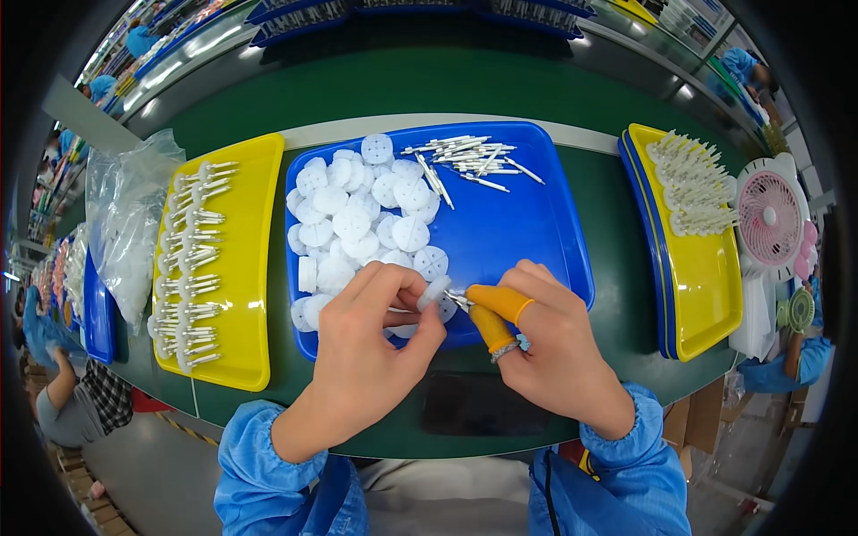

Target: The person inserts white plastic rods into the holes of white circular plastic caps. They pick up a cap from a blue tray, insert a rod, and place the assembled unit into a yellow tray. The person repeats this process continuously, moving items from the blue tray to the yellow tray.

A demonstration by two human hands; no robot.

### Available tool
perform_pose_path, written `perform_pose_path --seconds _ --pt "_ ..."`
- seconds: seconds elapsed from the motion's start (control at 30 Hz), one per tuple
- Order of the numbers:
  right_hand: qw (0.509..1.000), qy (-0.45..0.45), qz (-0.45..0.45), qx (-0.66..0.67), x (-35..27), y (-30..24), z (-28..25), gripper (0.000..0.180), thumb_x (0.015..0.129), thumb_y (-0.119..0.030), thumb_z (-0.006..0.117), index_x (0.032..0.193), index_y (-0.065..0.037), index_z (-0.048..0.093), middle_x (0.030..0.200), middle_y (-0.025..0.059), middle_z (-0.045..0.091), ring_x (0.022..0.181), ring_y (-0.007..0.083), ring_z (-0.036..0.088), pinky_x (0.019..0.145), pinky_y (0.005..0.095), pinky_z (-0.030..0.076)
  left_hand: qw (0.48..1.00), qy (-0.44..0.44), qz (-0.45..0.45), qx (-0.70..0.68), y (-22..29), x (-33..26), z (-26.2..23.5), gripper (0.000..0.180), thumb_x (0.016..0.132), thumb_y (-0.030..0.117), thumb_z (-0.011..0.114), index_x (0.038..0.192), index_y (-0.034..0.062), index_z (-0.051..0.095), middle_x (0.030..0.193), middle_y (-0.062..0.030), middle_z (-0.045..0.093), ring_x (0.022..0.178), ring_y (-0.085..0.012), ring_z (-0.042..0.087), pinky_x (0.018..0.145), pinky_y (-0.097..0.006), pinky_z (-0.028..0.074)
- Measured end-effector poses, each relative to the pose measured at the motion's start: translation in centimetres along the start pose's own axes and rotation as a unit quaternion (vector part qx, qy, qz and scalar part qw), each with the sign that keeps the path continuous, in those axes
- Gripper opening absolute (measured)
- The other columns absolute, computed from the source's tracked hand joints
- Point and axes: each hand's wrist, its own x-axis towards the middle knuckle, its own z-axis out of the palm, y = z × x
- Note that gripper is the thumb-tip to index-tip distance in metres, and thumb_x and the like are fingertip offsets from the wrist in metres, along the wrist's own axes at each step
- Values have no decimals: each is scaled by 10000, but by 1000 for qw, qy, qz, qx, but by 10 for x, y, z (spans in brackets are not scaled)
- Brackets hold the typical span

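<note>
My left hand is closed, pinching a translucent white plastic disc between thumb and fingers above the front of a blue tray. From the right, my right hand meets it, with yellow finger covers on the thumb and forefinger. Its fingers are pressed round small silvery-white pins, whose tips touch or nearly touch the disc; their far ends are hidden. Loose white discs with small holes fill the tray's left part. Slim white pins lie heaped at its back.
A yellow tray at left holds rows of discs with pins in them. More pinned pieces lie in another yellow tray at right, stacked on blue trays. A pink fan, clear plastic bag and dark flat object are nearby.
</note>
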Motion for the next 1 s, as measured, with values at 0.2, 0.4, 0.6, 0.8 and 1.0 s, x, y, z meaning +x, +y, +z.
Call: perform_pose_path --seconds 0.2,0.4,0.6,0.8,1.0 --pt "1000 11 2 -8 3 -3 0 407 636 61 733 1039 115 741 964 165 597 896 354 576 795 454 475 1000 0 -7 2 0 -1 -1 156 917 -66 762 1036 -45 662 959 -92 727 860 -155 780 746 -296 667" --pt "1000 6 -21 -5 3 2 0 455 634 64 738 1087 113 751 960 154 598 897 351 573 793 453 476 999 -4 -37 -23 3 1 -2 146 910 -48 766 1010 -36 659 951 -113 709 838 -197 780 744 -322 668" --pt "1000 0 -7 -15 5 5 1 433 642 62 739 1073 104 751 983 156 610 915 344 579 800 448 470 999 -18 -39 -16 1 0 -2 141 924 -61 762 1032 -50 671 965 -90 737 875 -139 766 759 -294 663" --pt "1000 7 -6 -3 2 -2 12 365 643 57 743 1007 89 738 979 147 625 922 333 584 802 448 470 1000 -9 7 -14 -1 0 5 151 903 -58 771 1024 -47 680 977 -109 703 869 -196 762 774 -328 682" --pt "997 71 -8 20 -3 -5 20 326 607 72 724 933 95 731 869 145 606 819 346 573 722 462 458 998 3 54 41 -1 -4 5 184 870 -31 786 1028 -25 691 923 -146 661 764 -294 751 669 -366 624"
